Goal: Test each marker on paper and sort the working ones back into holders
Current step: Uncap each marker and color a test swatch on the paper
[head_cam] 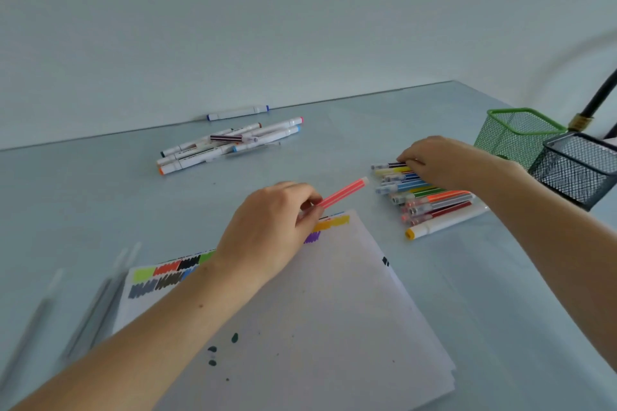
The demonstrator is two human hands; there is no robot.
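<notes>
Mid-test: left hand [267,230] pinching pink marker [344,193] above paper [334,310], right hand [444,160] gripping a dark-striped marker [389,165] in the counter pile; next, likely uncapping and scribbling.

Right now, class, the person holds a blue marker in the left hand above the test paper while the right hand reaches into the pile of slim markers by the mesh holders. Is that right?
Not quite: the marker is pink, not blue, as the head view shows. The left hand does hold it above the paper, and the right hand does reach into the slim markers by the mesh holders.
</notes>
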